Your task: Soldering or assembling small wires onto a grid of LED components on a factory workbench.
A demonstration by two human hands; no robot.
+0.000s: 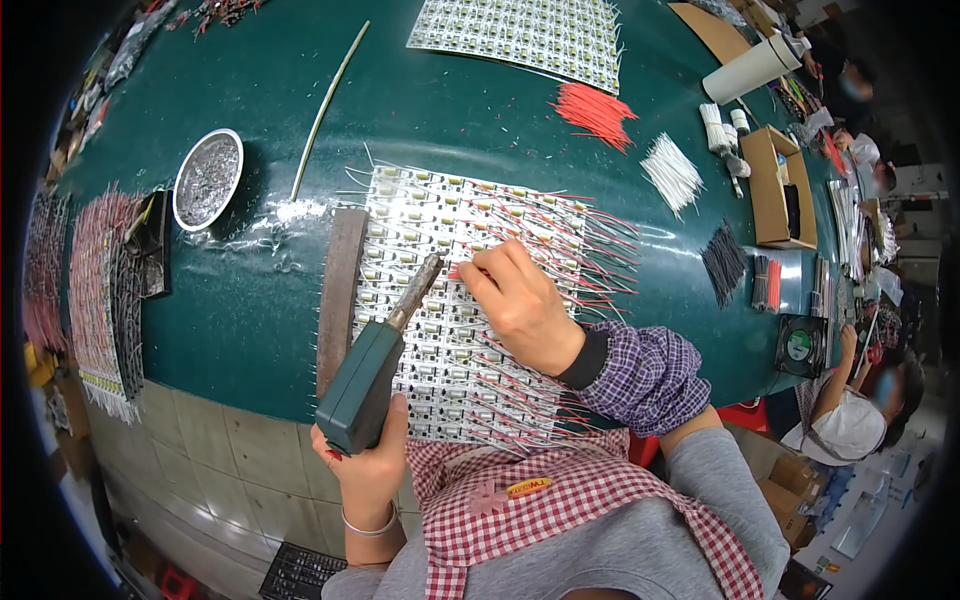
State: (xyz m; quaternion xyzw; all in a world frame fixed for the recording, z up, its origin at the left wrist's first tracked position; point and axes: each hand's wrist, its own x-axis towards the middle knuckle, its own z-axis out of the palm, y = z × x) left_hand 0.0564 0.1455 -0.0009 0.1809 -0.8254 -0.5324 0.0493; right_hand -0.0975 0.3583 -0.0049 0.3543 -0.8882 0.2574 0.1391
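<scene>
My left hand (365, 465) is wrapped round the handle of a green soldering gun (362, 385). Its metal barrel slants up and right, with the tip over the middle of a white circuit board panel (430, 212). At that tip, the thumb and fingers of my right hand (525, 305) are pinched together. A bit of red wire (454, 272) shows at the fingertips; the rest is hidden by the hand. Rows of small components cover the panel, and red and white wires stick out past its right edge. A brown bar (340, 300) lies along its left side.
Loose red wires (592, 113), white wires (672, 175) and black wires (722, 262) lie to the right. Beyond are a cardboard box (762, 185), a bottle (745, 72) and a small fan (802, 345). A metal bowl (177, 196) and wired panels (92, 300) are left. Co-workers sit far right.
</scene>
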